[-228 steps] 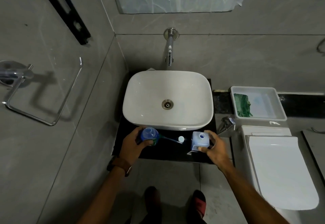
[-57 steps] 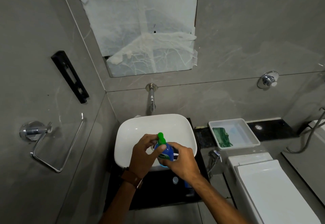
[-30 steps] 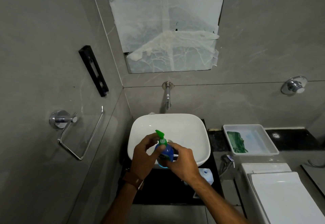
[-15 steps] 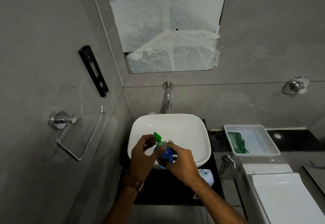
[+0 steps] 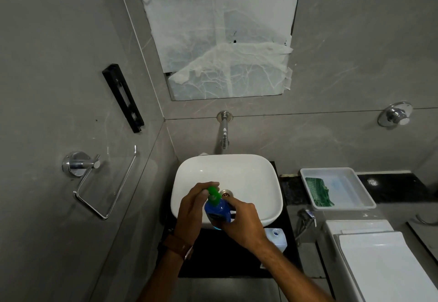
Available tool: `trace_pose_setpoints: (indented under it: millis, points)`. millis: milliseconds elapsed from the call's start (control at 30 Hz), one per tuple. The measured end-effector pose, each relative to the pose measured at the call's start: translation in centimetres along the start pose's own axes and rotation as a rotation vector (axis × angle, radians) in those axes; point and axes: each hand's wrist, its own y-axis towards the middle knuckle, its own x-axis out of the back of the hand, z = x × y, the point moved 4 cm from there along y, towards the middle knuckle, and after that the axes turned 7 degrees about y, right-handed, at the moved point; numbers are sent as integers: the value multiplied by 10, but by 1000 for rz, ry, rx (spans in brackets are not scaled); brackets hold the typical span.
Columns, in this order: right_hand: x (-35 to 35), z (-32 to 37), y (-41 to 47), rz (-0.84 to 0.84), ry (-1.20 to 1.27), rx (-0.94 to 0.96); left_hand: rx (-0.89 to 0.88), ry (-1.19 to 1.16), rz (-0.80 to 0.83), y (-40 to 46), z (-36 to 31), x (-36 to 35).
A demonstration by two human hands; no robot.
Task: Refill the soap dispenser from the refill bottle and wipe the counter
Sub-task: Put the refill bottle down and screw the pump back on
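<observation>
I hold the blue soap dispenser [image 5: 217,211] over the front rim of the white basin [image 5: 248,173]. My right hand [image 5: 244,223] grips its blue body from the right. My left hand [image 5: 192,209] has its fingers on the green pump head [image 5: 214,194] at the top. The pale blue refill bottle [image 5: 276,239] stands with its mouth uncovered on the black counter [image 5: 227,256], just right of my right wrist. A green mesh cloth [image 5: 318,191] lies in a white tray [image 5: 365,197] to the right.
A wall tap [image 5: 224,133] hangs over the basin. The white toilet lid [image 5: 384,266] sits at the lower right, with a chrome spray fitting [image 5: 307,215] beside it. A chrome towel ring [image 5: 104,183] is on the left wall.
The green pump head has turned between my left fingers, its spout swinging round toward the left hand. The dispenser stays held over the basin's front rim. The refill bottle has not moved.
</observation>
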Motion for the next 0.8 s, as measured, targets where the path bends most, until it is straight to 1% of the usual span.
trace_pose_setpoints:
  millis: [67, 167, 333, 433, 567, 667, 800]
  points:
    - [0, -2, 0, -2, -4, -6, 9, -6, 16, 0, 0, 1]
    - [1, -4, 0, -15, -7, -3, 13, 23, -15, 0, -2, 2]
    - [1, -4, 1, -25, 3, -7, -70, 123, -85, -5, -6, 0]
    - [0, -5, 1, -20, 0, -17, -105, 141, -114, -6, -7, 1]
    - [1, -6, 2, -30, -7, -13, -151, 149, -85, -10, -13, 2]
    - [1, -7, 4, -26, 13, -49, -135, 147, -100, -10, -16, 3]
    - [1, -7, 4, -16, 29, -40, -115, 149, -51, -9, -12, 6]
